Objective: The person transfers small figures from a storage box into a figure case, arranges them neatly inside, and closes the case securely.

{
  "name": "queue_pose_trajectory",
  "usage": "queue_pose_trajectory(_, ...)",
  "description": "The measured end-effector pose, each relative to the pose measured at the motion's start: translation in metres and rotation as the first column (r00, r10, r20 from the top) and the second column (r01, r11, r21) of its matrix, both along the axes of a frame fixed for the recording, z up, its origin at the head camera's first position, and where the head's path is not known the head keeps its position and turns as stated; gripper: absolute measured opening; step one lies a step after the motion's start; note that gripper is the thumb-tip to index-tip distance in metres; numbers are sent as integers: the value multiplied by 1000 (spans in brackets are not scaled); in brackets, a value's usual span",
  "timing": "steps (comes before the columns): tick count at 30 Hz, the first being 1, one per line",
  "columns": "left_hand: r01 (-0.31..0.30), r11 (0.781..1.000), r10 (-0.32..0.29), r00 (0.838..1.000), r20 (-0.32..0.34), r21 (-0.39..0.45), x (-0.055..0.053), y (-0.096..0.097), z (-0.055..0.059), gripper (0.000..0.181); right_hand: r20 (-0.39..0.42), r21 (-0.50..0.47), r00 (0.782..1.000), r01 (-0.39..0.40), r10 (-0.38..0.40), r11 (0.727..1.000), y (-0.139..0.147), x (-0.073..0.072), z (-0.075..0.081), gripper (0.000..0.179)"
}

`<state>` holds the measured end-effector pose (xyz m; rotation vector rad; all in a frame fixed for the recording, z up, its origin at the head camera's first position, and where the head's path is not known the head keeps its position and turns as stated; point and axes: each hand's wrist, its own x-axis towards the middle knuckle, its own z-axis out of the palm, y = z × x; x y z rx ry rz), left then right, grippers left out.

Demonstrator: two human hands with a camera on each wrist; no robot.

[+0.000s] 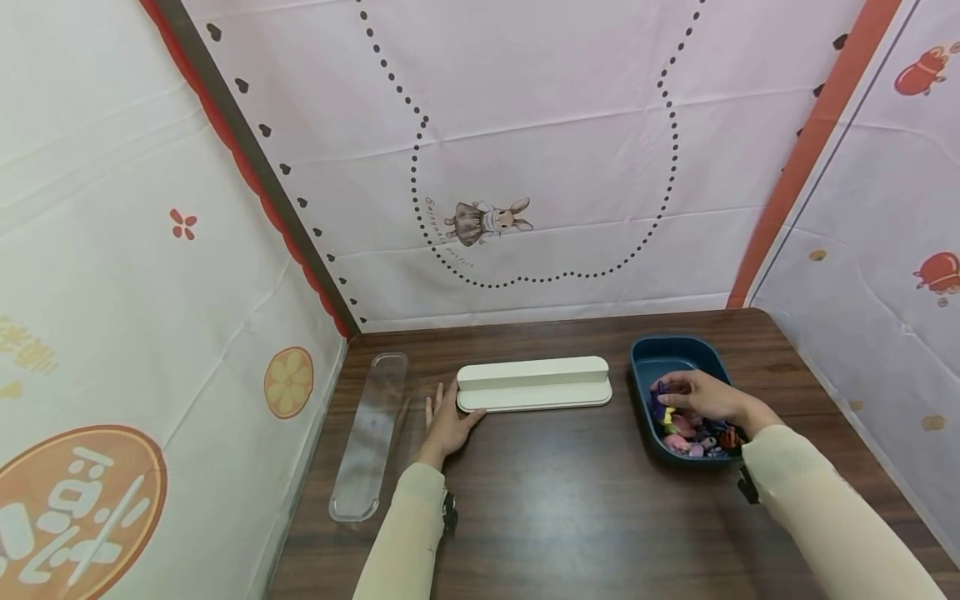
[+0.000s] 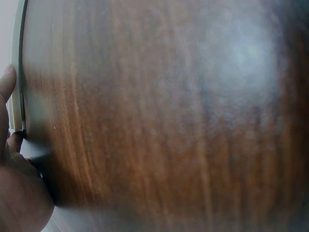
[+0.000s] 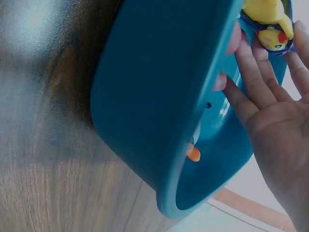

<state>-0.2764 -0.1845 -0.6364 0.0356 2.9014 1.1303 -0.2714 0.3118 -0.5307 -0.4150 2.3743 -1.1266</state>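
Note:
My right hand (image 1: 705, 398) is over a dark blue bin (image 1: 671, 350) on the right, pinching a small yellow and purple figurine (image 3: 274, 36) with a red-cheeked face. Below it, several small colourful figurines (image 1: 693, 442) lie in the near part of the bin, partly hidden by the hand. At the centre, a long cream-white stepped stand (image 1: 536, 392) lies on the table. My left hand (image 1: 447, 429) touches its left end, thumb along the front edge and fingers stretched out. In the left wrist view only part of this hand shows, beside the stand's edge.
Left of the left hand, a long clear plastic cover (image 1: 367, 442) with rounded ends lies on the dark wood table (image 1: 555, 500). Printed cloth walls (image 1: 555, 150) enclose the table's back and both sides.

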Motion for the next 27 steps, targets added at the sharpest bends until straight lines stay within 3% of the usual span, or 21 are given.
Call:
queue_pose_trajectory(9,1,1000,0,999,41,-30,-1,0,3,92,-30,12,999,22,-22,1000,4,-5,5,37)
queue_pose_trajectory(18,-5,999,6,998,58,-32,-4,-1,0,93,59,-142,998,41,-33,989,2,-8,14,41)
queue_pose_trajectory(27,-7,1000,8,998,55,-12,-2,-1,4,94,39,-147,999,30,-25,989,-11,-9,24,38)
